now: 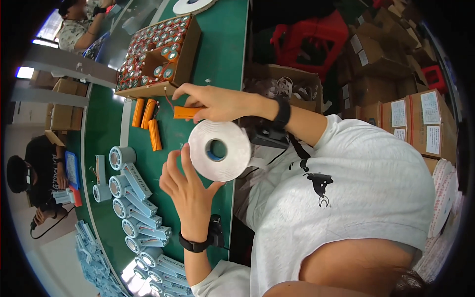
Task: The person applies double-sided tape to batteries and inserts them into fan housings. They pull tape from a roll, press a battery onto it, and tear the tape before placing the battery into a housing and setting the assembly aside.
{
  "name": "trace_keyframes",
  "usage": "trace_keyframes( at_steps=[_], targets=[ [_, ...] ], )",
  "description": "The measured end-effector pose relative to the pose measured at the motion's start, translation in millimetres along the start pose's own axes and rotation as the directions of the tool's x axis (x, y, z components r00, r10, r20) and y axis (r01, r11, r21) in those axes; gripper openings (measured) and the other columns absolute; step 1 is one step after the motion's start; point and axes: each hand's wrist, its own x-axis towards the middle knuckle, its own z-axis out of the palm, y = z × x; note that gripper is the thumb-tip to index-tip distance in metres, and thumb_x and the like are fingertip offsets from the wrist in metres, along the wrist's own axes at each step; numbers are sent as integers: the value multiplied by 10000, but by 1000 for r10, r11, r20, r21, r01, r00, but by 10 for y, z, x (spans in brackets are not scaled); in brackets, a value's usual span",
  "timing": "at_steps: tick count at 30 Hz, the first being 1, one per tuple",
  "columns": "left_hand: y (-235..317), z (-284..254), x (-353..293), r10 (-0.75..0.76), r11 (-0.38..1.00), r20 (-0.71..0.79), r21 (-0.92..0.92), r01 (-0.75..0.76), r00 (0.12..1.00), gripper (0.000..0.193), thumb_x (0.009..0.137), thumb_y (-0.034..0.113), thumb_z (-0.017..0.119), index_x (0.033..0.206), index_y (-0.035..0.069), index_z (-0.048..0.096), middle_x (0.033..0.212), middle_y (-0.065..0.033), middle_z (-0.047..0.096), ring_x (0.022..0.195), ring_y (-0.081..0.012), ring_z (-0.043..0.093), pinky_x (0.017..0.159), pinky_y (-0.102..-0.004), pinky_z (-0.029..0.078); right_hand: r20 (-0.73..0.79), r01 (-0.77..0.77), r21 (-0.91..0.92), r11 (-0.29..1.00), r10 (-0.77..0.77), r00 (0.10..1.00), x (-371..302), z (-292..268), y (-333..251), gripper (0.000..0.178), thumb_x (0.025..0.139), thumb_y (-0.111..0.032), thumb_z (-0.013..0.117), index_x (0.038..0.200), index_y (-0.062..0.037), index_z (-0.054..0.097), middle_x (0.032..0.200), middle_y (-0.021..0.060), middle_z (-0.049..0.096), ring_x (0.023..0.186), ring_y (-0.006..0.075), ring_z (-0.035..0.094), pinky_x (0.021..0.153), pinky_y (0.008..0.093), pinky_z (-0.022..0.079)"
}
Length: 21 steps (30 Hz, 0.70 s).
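My right hand (210,103), reaching in from the right, grips an orange-wrapped battery pack (184,113) between thumb and fingers. A thin red lead rises from the pack toward the box. Below it, my left hand (188,190) holds a white roll of tape (199,143) at its rim, index finger on one side and thumb on the other. The roll has a blue-lined core, and a loose strip hangs at its right. To the left, several orange battery packs (155,134) lie on the green table (170,141).
A cardboard box (190,42) packed with wired cells stands above my right hand. Several light-blue handheld fans (118,186) line the table's left side. Another white roll (190,6) lies at the top. Two people work at the left. Cartons (415,123) and a red stool (316,37) are at right.
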Motion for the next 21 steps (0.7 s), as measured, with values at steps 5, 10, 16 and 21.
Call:
trace_keyframes(
  at_steps=[5, 10, 16, 21],
  targets=[
    [144, 80, -140, 87, 986, 33, -145, -81, 996, 619, 596, 262, 739, 1075, 11, 437, 1080, -156, 452, 1035, -323, 397, 890, -425, 279, -51, -51, 214, 975, 63, 997, 131, 168, -77, 406, 768, 31, 528, 1140, -3, 370, 922, 160, 576, 823, 213, 580, 745, 282, 438],
    [-44, 244, -375, 91, 980, -4, -179, -90, 996, 596, 581, 242, 740, 1043, 12, 442, 1033, -157, 479, 986, -328, 420, 888, -440, 253, -210, 325, -74, 943, -333, 919, 314, 339, -54, 417, 763, 35, 523, 1148, 5, 367, 929, 157, 566, 810, 212, 575, 739, 290, 447],
    [-199, 154, -646, 57, 991, -123, -118, -71, 991, 599, 563, 254, 742, 1020, 12, 440, 1008, -134, 485, 978, -321, 412, 892, -439, 235, 61, 212, 131, 968, -222, 973, 309, 373, -406, 438, 758, 48, 517, 1169, 19, 365, 934, 168, 554, 810, 217, 584, 728, 314, 470],
    [-466, 140, -967, -231, 965, -219, -175, 195, 948, 568, 634, 176, 704, 1087, -2, 412, 1057, -158, 441, 1017, -308, 342, 904, -397, 238, 10, 229, 276, 933, -241, 970, 317, 66, -407, 393, 770, 45, 511, 1142, 41, 384, 931, 155, 555, 791, 209, 586, 709, 307, 476]
  ],
)
